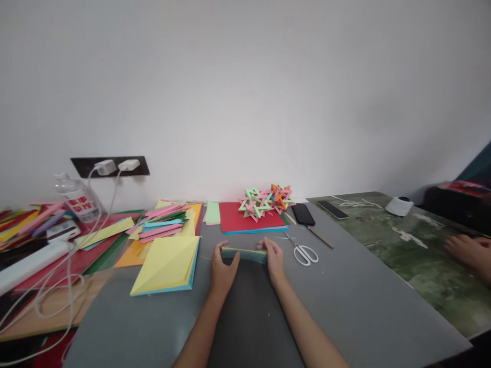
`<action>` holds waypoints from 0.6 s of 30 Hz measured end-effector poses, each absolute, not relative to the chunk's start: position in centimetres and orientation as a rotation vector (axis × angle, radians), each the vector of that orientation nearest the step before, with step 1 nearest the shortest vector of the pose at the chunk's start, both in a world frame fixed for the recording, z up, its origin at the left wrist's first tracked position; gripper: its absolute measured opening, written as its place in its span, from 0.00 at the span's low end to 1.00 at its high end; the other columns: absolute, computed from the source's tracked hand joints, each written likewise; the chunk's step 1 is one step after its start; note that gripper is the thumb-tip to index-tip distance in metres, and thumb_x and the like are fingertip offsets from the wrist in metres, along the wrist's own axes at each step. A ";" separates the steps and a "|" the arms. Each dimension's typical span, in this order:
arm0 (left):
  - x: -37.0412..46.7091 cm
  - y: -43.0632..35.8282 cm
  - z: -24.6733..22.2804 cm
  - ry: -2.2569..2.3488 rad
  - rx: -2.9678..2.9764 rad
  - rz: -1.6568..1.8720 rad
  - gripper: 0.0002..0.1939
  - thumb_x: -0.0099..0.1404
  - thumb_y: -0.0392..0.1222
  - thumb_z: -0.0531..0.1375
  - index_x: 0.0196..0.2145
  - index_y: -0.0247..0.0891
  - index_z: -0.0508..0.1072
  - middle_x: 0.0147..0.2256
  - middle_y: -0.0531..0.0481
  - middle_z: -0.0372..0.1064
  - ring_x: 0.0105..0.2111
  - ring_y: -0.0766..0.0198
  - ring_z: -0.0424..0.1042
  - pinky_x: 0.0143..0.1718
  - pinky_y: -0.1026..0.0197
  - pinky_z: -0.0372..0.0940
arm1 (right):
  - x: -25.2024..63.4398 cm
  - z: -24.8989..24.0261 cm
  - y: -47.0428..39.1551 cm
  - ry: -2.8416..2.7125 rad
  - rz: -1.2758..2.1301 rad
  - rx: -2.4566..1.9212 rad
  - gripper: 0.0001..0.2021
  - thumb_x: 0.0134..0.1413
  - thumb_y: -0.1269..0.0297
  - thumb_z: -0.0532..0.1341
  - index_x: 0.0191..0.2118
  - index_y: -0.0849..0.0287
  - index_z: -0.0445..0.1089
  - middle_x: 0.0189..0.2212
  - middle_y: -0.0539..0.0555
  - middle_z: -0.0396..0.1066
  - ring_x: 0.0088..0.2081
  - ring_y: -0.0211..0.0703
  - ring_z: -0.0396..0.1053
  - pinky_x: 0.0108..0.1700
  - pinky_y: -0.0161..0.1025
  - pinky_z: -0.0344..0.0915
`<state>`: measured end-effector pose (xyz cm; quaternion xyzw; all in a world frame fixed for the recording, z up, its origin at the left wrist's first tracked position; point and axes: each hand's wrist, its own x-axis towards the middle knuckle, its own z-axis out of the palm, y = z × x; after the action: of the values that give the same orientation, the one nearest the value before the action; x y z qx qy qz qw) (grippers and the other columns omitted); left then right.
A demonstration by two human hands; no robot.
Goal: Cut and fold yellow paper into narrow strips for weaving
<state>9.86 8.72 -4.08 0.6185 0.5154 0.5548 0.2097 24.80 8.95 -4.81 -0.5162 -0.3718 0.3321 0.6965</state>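
A stack of paper (245, 255), blue-green along its near edge with yellow showing on top, is held level between my two hands above the grey table. My left hand (223, 268) grips its left end, the thumb on the near side. At the right end, my right hand (273, 259) closes round it with bent fingers. To the left lies a pile of square sheets (169, 263), yellow on top and light blue below. White-handled scissors (306, 254) rest just right of my right hand. Behind the hands are red sheets (232, 217) with blue ones under them.
Two folded-paper star balls (256, 204) (281, 197) stand by the wall. Paper strips (163, 222), a bottle (79, 197) and white cables (71, 276) lie left. A phone (303, 214) and a thin stick (320, 237) lie right. Another person's hand (470, 253) is at far right.
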 end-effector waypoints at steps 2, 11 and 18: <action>9.9 8.7 -4.0 1.409 1.763 1.500 0.18 0.52 0.41 0.57 0.42 0.39 0.61 0.40 0.46 0.65 0.43 0.58 0.64 0.45 0.54 0.58 | 24.5 -4.4 8.7 -0.910 0.800 -1.157 0.19 0.43 0.49 0.55 0.22 0.61 0.70 0.21 0.52 0.69 0.28 0.43 0.65 0.34 0.37 0.59; 9.9 7.8 -3.4 1.379 1.759 1.615 0.19 0.57 0.38 0.53 0.47 0.38 0.58 0.45 0.43 0.61 0.47 0.58 0.60 0.48 0.52 0.55 | 23.5 -3.1 7.5 -1.070 0.523 -1.253 0.13 0.44 0.56 0.57 0.26 0.61 0.69 0.25 0.53 0.70 0.32 0.44 0.66 0.37 0.38 0.61; 9.4 8.5 -3.9 1.308 1.579 1.656 0.27 0.48 0.28 0.53 0.47 0.37 0.57 0.46 0.43 0.59 0.49 0.56 0.58 0.49 0.53 0.54 | 24.9 -2.1 6.6 -1.550 0.636 -1.182 0.19 0.41 0.67 0.58 0.44 0.57 0.65 0.37 0.54 0.70 0.39 0.43 0.66 0.43 0.41 0.60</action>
<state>9.43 8.47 -3.89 0.5800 0.4805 0.6083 0.2504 24.92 6.65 -2.08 -0.4928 -0.6461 0.2650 0.5190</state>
